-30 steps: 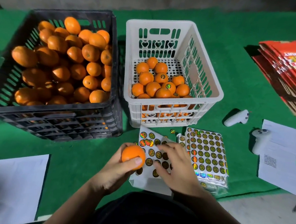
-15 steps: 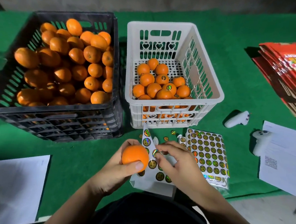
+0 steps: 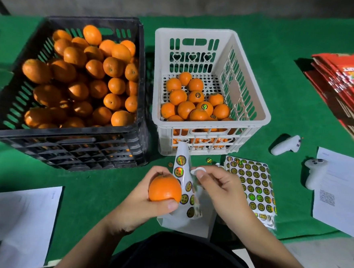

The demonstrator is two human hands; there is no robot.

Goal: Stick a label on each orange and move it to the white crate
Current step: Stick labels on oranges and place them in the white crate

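Observation:
My left hand [image 3: 144, 202] grips an orange [image 3: 165, 188] just above the table's near edge. Right beside it, my right hand [image 3: 220, 189] pinches a label at the lifted corner of a sheet of round labels [image 3: 184, 174], which curls upward between the two hands. The white crate [image 3: 247, 122] stands behind, holding several oranges, some with labels on them. To its left, the black crate [image 3: 70, 145] is heaped with oranges.
A stack of label sheets [image 3: 252, 185] lies right of my hands. Two white controllers [image 3: 286, 144] [image 3: 315, 171] and printed papers [image 3: 341, 193] lie further right, red flat boxes [image 3: 347, 83] at the far right, another paper [image 3: 12, 225] at the near left. A loose label [image 3: 209, 160] lies by the white crate.
The label sheet lay flat under my right hand; my right hand has lifted its corner so it curls up. The orange has stayed in my left hand.

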